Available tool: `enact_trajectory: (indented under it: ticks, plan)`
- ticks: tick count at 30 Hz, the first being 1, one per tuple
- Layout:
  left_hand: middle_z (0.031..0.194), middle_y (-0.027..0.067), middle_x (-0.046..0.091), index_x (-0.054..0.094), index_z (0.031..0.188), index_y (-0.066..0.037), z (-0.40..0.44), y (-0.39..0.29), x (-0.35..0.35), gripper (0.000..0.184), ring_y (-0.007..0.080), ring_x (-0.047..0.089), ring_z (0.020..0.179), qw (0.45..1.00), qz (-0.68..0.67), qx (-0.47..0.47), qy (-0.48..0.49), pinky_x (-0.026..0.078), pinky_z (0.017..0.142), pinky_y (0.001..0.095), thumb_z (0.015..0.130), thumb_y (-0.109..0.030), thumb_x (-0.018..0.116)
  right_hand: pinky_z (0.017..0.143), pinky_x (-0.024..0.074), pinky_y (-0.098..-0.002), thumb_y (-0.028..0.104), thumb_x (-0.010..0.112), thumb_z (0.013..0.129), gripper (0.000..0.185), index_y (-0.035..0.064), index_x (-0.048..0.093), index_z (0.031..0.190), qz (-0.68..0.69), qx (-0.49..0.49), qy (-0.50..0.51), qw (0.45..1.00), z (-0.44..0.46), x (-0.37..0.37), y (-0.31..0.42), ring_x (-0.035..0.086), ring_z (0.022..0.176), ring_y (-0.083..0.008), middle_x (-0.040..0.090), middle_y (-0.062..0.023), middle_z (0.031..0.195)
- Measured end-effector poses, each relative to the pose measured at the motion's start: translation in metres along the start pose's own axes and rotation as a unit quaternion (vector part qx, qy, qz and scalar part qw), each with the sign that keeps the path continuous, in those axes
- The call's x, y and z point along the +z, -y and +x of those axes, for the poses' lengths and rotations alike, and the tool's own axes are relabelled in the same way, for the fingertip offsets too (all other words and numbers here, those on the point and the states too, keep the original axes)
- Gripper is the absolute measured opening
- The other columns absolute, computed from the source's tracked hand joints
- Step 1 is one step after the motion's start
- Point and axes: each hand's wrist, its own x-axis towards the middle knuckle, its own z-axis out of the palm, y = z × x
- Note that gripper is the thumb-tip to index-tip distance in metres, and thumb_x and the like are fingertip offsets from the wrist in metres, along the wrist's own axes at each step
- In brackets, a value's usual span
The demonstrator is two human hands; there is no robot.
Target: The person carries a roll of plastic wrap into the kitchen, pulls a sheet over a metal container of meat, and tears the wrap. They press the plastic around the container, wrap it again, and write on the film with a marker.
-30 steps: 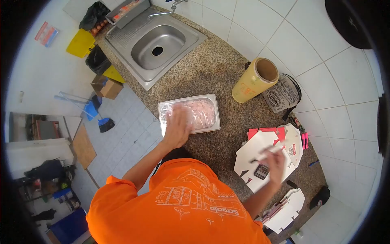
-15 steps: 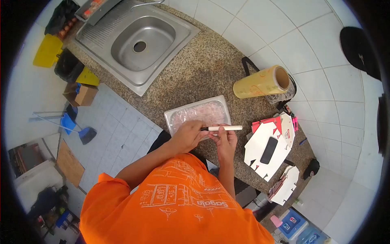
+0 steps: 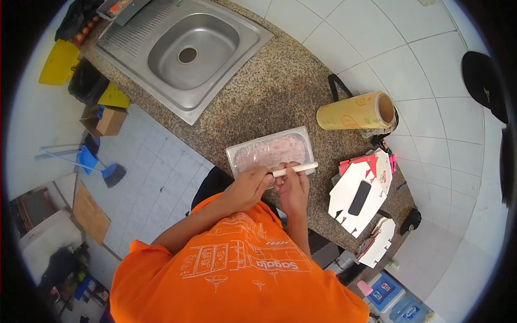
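I hold a white marker between both hands above a metal tray. My left hand closes round the marker's left end, with the fingers over its dark part. The body of the marker is gripped by my right hand, thumb and fingers pinching it while its white end sticks out to the right. Pale pink, minced-looking food fills the tray under what looks like clear film. The tray's near edge is partly hidden behind my hands.
A large roll of cling film lies on the counter beyond the tray. Flat white cardboard boxes with a phone on top sit to the right. A steel sink is at the upper left.
The marker has tilted, its right end slightly higher, and its dark end is now mostly covered by my left fingers. The view has shifted slightly.
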Motion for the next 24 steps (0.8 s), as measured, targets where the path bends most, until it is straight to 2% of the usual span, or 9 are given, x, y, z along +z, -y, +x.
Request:
enact_trajectory:
  ticks: [7, 12, 15, 16, 18, 19, 21, 22, 24]
  plan:
    - [0.090, 0.0216, 0.059, 0.056, 0.096, 0.001, 0.012, 0.012, 0.006, 0.019, 0.0386, 0.058, 0.086, 0.977, 0.198, 0.071, -0.014, 0.049, 0.074, 0.0466, 0.092, -0.015, 0.064, 0.074, 0.0436, -0.0349, 0.026, 0.048, 0.105, 0.018, 0.0101, 0.052, 0.097, 0.145, 0.052, 0.010, 0.988, 0.028, 0.017, 0.011, 0.049, 0.081, -0.0156, 0.050, -0.0031, 0.085]
    - [0.094, 0.0225, 0.061, 0.058, 0.094, 0.001, 0.001, 0.021, 0.040, 0.010, 0.0366, 0.063, 0.091, 0.970, 0.185, 0.150, -0.054, 0.052, 0.079, 0.0430, 0.090, -0.007, 0.062, 0.064, 0.0355, -0.0377, 0.041, 0.042, 0.106, 0.053, 0.0181, 0.026, 0.060, 0.301, 0.110, -0.030, 0.947, 0.040, -0.003, -0.002, 0.024, 0.058, -0.0183, 0.020, 0.0010, 0.057]
    - [0.083, 0.0212, 0.058, 0.056, 0.090, 0.001, -0.008, 0.017, 0.053, 0.018, 0.0370, 0.060, 0.074, 0.996, 0.062, 0.036, -0.060, 0.049, 0.069, 0.0425, 0.100, -0.013, 0.050, 0.062, 0.0333, -0.0386, 0.043, 0.040, 0.107, 0.059, 0.0181, 0.022, 0.056, 0.340, 0.136, -0.015, 0.930, 0.040, -0.012, -0.007, 0.020, 0.054, -0.0179, 0.014, 0.0019, 0.053]
    - [0.083, 0.0212, 0.058, 0.056, 0.090, 0.001, -0.011, 0.014, 0.054, 0.018, 0.0370, 0.060, 0.074, 0.995, 0.064, 0.037, -0.061, 0.049, 0.069, 0.0425, 0.100, -0.013, 0.050, 0.062, 0.0333, -0.0386, 0.043, 0.040, 0.107, 0.059, 0.0181, 0.022, 0.056, 0.340, 0.136, -0.012, 0.930, 0.041, -0.015, -0.007, 0.020, 0.054, -0.0179, 0.014, 0.0019, 0.053]
    - [0.078, 0.0145, 0.058, 0.056, 0.088, 0.001, -0.018, 0.005, 0.054, 0.037, 0.0292, 0.056, 0.066, 0.971, -0.007, -0.240, 0.019, 0.048, 0.068, 0.0377, 0.108, -0.024, 0.038, 0.066, 0.0362, -0.0352, 0.049, 0.038, 0.107, 0.061, 0.0193, 0.024, 0.056, 0.296, 0.078, 0.102, 0.947, 0.041, -0.023, -0.008, 0.023, 0.056, -0.0160, 0.017, 0.0041, 0.051]
    - [0.078, 0.0145, 0.058, 0.056, 0.088, 0.001, -0.022, 0.014, 0.057, 0.037, 0.0292, 0.056, 0.066, 0.970, -0.006, -0.241, 0.016, 0.048, 0.068, 0.0377, 0.108, -0.024, 0.038, 0.066, 0.0362, -0.0352, 0.049, 0.038, 0.107, 0.061, 0.0193, 0.024, 0.056, 0.295, 0.081, 0.104, 0.946, 0.043, -0.028, -0.002, 0.023, 0.056, -0.0160, 0.017, 0.0041, 0.051]
    - [0.063, 0.0018, 0.048, 0.053, 0.076, 0.000, -0.027, 0.032, 0.059, 0.051, 0.0172, 0.046, 0.058, 0.849, -0.439, -0.292, -0.037, 0.040, 0.057, 0.0324, 0.110, -0.033, 0.033, 0.073, 0.0421, -0.0362, 0.052, 0.034, 0.107, 0.058, 0.0160, 0.042, 0.062, 0.194, -0.038, 0.100, 0.975, 0.049, -0.032, 0.015, 0.040, 0.062, -0.0177, 0.040, 0.0011, 0.059]
    - [0.063, 0.0018, 0.048, 0.053, 0.076, 0.000, -0.032, 0.038, 0.060, 0.051, 0.0172, 0.046, 0.058, 0.848, -0.439, -0.292, -0.040, 0.040, 0.057, 0.0324, 0.110, -0.033, 0.033, 0.073, 0.0421, -0.0362, 0.052, 0.034, 0.107, 0.058, 0.0160, 0.042, 0.062, 0.194, -0.034, 0.101, 0.975, 0.052, -0.028, 0.017, 0.040, 0.062, -0.0177, 0.040, 0.0011, 0.059]
    - [0.062, -0.0012, 0.046, 0.051, 0.075, -0.002, -0.033, 0.032, 0.053, 0.050, 0.0150, 0.044, 0.056, 0.942, -0.125, -0.201, -0.236, 0.037, 0.054, 0.0316, 0.110, -0.033, 0.033, 0.086, 0.0461, -0.0394, 0.056, 0.032, 0.106, 0.057, 0.0092, 0.059, 0.087, 0.035, -0.094, -0.050, 0.994, 0.055, -0.013, 0.025, 0.057, 0.080, -0.0229, 0.060, -0.0070, 0.090]
